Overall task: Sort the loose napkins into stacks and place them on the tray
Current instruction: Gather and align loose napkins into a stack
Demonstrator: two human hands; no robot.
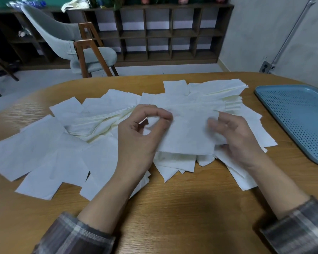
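wooden table [173, 208] shows bare wood along its near edge and in a strip between the napkins [44, 153] and the blue perforated tray [297, 116] at far right, apart from both hands. white napkins lie fanned in a loose heap mid-table. left hand [136, 140] pinches the top napkin [187, 136] with curled fingers; right hand [240, 142], blurred, curls round its right edge.

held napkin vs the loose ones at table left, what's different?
The held napkin is raised over the pile, the left hand holding its left edge, the right hand at its right edge; the loose napkins lie flat on the table. The held napkin faces square-on; the loose napkins overlap at mixed angles. Both are white, squarish and off the tray.
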